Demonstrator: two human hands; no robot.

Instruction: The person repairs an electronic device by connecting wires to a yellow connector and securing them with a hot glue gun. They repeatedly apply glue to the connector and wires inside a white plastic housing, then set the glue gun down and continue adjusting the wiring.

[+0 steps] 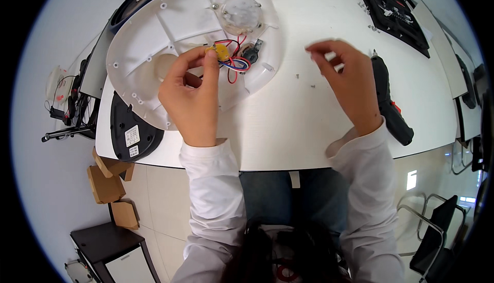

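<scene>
White shell: the shell (139,36) is lying hollow side up at the table's (288,139) left; pressing on its rim could be rocking it.
Wires: coloured wires (242,65) are looping beside the yellow round part (222,52); lifting that part too far could be straining their joints.
Loose screws: two small screws (313,86) are lying bare between the hands; a brushing sleeve could be scattering them.
Power screwdriver: the black tool (393,105) is lying just beside the right wrist; an outward swing could be knocking it.
Left-hand grip: the left hand (191,95) is pinching the yellow round part's left side between thumb and fingertip, holding it over the shell.
Right-hand grip: the right hand (351,74) is hovering above the table, fingers curling toward the thumb; whether it is holding something tiny, I cannot tell.
</scene>
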